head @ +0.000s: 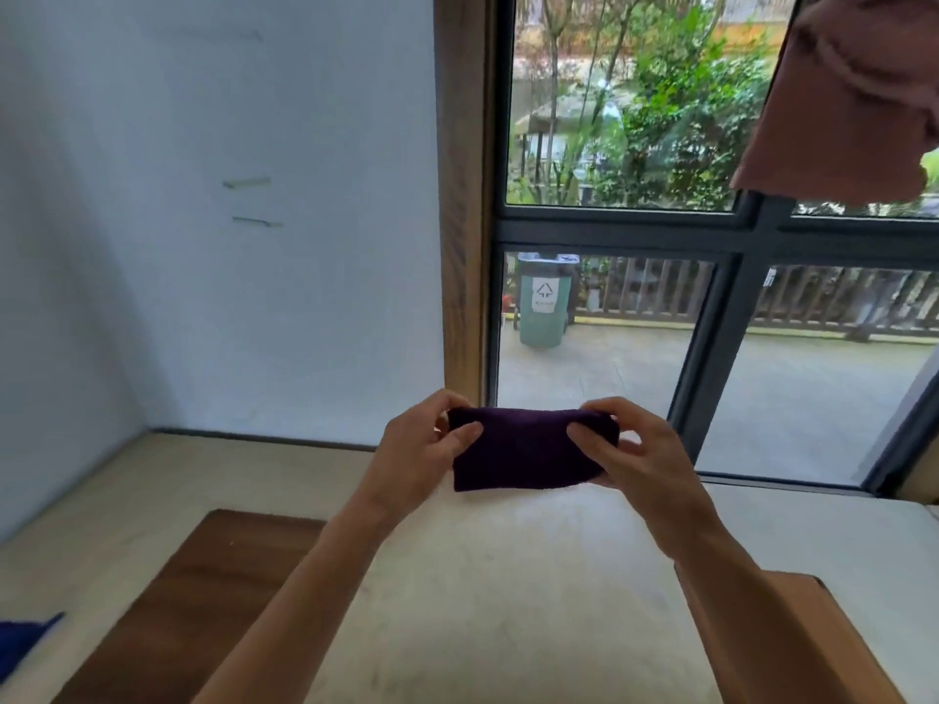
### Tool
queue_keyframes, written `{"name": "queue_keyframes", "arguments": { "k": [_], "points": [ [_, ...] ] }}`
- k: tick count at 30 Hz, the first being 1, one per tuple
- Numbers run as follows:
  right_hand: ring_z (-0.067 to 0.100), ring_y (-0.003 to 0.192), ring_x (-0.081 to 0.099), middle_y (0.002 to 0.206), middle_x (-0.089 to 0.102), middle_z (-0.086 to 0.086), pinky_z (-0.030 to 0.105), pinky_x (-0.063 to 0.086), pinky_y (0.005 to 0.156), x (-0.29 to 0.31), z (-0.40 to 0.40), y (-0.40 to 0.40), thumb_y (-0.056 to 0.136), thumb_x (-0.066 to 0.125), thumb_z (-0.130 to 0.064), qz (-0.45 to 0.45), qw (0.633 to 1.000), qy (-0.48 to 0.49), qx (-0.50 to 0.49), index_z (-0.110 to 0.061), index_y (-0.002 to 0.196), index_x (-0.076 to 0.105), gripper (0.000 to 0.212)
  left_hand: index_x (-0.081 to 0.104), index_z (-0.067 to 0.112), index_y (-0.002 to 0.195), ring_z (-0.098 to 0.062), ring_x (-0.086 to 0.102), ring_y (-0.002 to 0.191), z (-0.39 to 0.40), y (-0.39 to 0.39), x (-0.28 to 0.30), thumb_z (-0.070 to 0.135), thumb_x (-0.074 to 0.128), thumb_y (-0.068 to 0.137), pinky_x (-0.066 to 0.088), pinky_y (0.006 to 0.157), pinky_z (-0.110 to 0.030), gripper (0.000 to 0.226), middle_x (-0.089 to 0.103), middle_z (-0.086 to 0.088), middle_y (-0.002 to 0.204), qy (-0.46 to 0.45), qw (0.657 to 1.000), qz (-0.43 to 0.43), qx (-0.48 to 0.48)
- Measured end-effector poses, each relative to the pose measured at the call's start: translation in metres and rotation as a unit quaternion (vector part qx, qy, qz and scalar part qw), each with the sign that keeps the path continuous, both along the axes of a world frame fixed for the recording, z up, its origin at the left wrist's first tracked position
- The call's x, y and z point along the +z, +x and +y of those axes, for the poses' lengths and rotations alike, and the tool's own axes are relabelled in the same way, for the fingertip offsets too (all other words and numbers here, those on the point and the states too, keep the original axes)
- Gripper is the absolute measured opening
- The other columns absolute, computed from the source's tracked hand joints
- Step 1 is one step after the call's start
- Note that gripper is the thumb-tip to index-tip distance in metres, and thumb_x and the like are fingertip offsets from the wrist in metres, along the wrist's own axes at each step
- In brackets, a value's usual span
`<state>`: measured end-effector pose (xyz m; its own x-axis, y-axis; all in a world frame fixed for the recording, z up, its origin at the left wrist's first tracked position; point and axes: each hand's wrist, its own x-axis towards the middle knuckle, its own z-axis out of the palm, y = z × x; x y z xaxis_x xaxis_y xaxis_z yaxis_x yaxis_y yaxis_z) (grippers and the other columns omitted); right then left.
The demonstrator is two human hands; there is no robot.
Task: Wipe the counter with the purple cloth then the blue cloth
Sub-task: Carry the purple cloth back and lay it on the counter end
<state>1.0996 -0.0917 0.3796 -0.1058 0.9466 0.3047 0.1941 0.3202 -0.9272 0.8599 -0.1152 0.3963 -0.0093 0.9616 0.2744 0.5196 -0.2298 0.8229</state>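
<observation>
A folded dark purple cloth point(523, 452) is held up in the air above the pale counter point(508, 591), in front of the window. My left hand point(421, 449) grips its left end with thumb in front and fingers behind. At the cloth's right end my right hand point(630, 449) pinches it the same way. A corner of the blue cloth point(23, 640) lies at the far left edge of the view, low down, mostly cut off.
A brown wooden panel point(203, 602) lies in the counter to the left of my arms. A brown box corner point(813, 642) sits at the lower right. A white wall point(203, 246) stands to the left, a dark-framed window point(711, 226) ahead. A pinkish fabric point(853, 94) hangs at top right.
</observation>
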Motion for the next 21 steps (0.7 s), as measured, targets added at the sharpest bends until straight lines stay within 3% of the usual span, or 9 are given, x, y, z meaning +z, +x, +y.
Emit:
{"name": "queue_keyframes", "arguments": {
  "k": [4, 7, 11, 14, 18, 21],
  "points": [
    [0.022, 0.087, 0.074, 0.090, 0.074, -0.004, 0.036, 0.064, 0.071, 0.000, 0.002, -0.060, 0.090, 0.073, -0.015, -0.006, 0.999, -0.004, 0.049, -0.032, 0.092, 0.074, 0.017, 0.060, 0.028, 0.100, -0.009, 0.065, 0.079, -0.018, -0.055, -0.005, 0.026, 0.061, 0.097, 0.049, 0.064, -0.011, 0.004, 0.061, 0.015, 0.083, 0.015, 0.996, 0.033, 0.079],
    [0.022, 0.086, 0.071, 0.088, 0.074, -0.002, 0.042, 0.062, 0.076, -0.004, 0.001, -0.119, 0.089, 0.073, -0.020, -0.044, 0.996, -0.002, 0.077, -0.032, 0.092, 0.074, 0.013, 0.058, 0.026, 0.105, -0.006, 0.058, 0.075, -0.039, -0.103, -0.009, 0.027, 0.055, 0.100, 0.040, 0.062, -0.014, 0.006, 0.062, 0.005, 0.085, 0.014, 0.987, 0.058, 0.148],
    [0.013, 0.086, 0.068, 0.088, 0.072, -0.008, 0.025, 0.056, 0.071, -0.007, -0.008, -0.203, 0.090, 0.070, -0.027, -0.092, 0.989, 0.022, 0.111, -0.035, 0.095, 0.070, 0.009, 0.056, 0.026, 0.113, -0.010, 0.060, 0.073, -0.078, -0.173, -0.013, 0.029, 0.049, 0.102, 0.041, 0.058, -0.017, 0.013, 0.065, -0.001, 0.085, -0.002, 0.976, 0.050, 0.210],
    [0.006, 0.083, 0.065, 0.087, 0.072, -0.011, 0.026, 0.055, 0.072, -0.008, -0.021, -0.264, 0.091, 0.068, -0.033, -0.114, 0.982, 0.036, 0.144, -0.039, 0.094, 0.067, 0.007, 0.055, 0.034, 0.105, -0.008, 0.056, 0.061, -0.107, -0.228, -0.017, 0.030, 0.049, 0.102, 0.041, 0.050, -0.009, 0.007, 0.059, 0.004, 0.071, -0.003, 0.971, 0.027, 0.238],
    [-0.001, 0.087, 0.066, 0.091, 0.070, -0.022, 0.018, 0.052, 0.071, -0.011, -0.046, -0.345, 0.094, 0.065, -0.032, -0.118, 0.973, 0.044, 0.196, -0.043, 0.096, 0.066, 0.010, 0.053, 0.040, 0.098, -0.001, 0.061, 0.066, -0.142, -0.306, -0.022, 0.026, 0.052, 0.101, 0.042, 0.057, -0.002, 0.014, 0.061, 0.010, 0.077, 0.002, 0.967, 0.002, 0.253],
    [-0.003, 0.087, 0.067, 0.093, 0.070, -0.025, 0.014, 0.053, 0.067, -0.015, -0.066, -0.405, 0.095, 0.064, -0.033, -0.128, 0.968, 0.047, 0.213, -0.045, 0.097, 0.065, 0.012, 0.051, 0.046, 0.091, 0.005, 0.061, 0.070, -0.165, -0.367, -0.028, 0.025, 0.053, 0.100, 0.045, 0.059, -0.005, 0.023, 0.062, 0.013, 0.080, -0.003, 0.967, -0.011, 0.253]
  ]
}}
